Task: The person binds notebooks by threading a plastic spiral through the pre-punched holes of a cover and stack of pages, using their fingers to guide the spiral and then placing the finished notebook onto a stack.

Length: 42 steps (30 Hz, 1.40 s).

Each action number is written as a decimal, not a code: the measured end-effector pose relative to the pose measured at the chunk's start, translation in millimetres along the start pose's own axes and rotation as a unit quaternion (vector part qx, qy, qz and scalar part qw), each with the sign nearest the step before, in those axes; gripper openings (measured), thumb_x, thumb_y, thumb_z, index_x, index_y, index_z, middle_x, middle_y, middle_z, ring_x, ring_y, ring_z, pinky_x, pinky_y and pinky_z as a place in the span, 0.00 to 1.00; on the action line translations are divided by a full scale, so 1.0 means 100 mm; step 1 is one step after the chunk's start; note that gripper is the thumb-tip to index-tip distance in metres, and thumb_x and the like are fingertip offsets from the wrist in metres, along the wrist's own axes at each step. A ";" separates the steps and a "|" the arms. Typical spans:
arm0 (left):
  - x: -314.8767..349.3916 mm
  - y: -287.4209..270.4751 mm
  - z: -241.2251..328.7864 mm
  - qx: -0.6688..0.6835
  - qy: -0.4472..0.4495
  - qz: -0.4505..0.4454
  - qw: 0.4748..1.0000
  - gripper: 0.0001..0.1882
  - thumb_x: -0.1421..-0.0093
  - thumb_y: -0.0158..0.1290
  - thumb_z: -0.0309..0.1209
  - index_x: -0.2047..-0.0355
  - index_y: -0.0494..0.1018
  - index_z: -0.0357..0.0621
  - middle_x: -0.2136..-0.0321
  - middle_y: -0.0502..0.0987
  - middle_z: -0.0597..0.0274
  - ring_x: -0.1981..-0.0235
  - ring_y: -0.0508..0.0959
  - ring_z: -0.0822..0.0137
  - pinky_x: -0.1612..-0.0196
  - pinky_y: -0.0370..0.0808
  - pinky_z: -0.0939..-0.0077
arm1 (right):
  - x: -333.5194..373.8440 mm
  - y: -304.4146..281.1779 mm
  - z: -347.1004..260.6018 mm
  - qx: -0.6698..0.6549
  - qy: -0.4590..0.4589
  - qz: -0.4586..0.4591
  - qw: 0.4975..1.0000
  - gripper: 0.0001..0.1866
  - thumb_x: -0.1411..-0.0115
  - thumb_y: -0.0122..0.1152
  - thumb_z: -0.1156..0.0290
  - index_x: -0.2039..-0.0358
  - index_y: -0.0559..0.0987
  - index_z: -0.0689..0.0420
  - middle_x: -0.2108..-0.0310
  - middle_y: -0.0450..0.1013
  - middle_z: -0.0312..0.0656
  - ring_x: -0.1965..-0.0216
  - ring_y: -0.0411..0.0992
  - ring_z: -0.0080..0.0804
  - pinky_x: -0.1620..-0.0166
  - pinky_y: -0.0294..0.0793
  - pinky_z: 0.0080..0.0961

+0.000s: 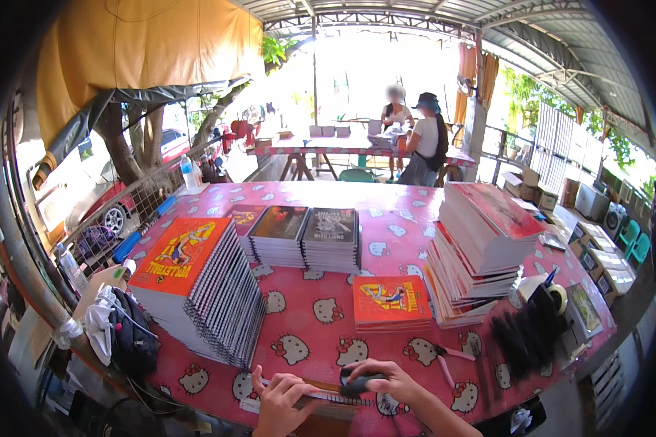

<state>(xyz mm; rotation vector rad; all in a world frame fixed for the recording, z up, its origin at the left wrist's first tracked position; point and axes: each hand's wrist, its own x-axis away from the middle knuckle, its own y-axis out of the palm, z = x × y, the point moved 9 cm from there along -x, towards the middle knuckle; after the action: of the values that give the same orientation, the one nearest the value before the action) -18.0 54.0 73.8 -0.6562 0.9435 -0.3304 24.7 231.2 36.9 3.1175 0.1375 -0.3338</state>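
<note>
Notebook lies flat, long axis left-right, spanning both hands at table's near edge. Left hand fingers curled, pinning its left end. Right hand closed around dark tool directly above the spiral edge; pliers just right.

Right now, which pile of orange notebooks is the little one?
The short orange stack in the table's middle, just beyond the hands. The other orange-topped stack, on the left, is far taller, showing black spiral bindings.

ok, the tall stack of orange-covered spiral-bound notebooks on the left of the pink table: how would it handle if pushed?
The tall stack of orange-covered spiral-bound notebooks already leans, so a shove up high would probably topple it. It looks heavy given how many are piled. The wire spines may snag each other, so books would likely drag together on the pink table.
</note>
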 end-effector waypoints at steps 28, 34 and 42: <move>-0.09 -0.05 0.09 0.007 0.008 -0.030 0.999 0.17 0.59 0.65 0.39 0.68 0.75 0.53 0.76 0.76 0.75 0.66 0.75 0.71 0.40 0.45 0.55 | -0.25 0.06 0.14 0.176 0.027 -0.076 0.981 0.23 0.45 0.59 0.52 0.58 0.76 0.58 0.53 0.69 0.44 0.49 0.64 0.35 0.46 0.62 0.31; -0.12 -0.02 -0.02 0.070 -0.001 -0.101 0.992 0.12 0.53 0.61 0.42 0.71 0.76 0.52 0.74 0.77 0.72 0.64 0.75 0.71 0.44 0.48 0.58 | -0.20 -0.03 0.03 0.031 -0.023 -0.039 0.999 0.22 0.43 0.57 0.54 0.56 0.75 0.59 0.53 0.70 0.44 0.50 0.64 0.29 0.46 0.62 0.30; -0.14 -0.12 0.07 0.007 0.016 -0.074 0.997 0.11 0.54 0.61 0.42 0.72 0.77 0.54 0.69 0.77 0.71 0.60 0.75 0.68 0.42 0.47 0.57 | -0.23 0.16 -0.04 0.020 -0.016 -0.077 0.997 0.24 0.44 0.58 0.52 0.55 0.75 0.59 0.53 0.70 0.46 0.49 0.65 0.32 0.46 0.61 0.30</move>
<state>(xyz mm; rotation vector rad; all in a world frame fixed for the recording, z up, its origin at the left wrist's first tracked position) -20.1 54.9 93.5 -0.7109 0.9241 -0.4804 5.0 213.7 45.6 3.1470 0.3756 -0.3928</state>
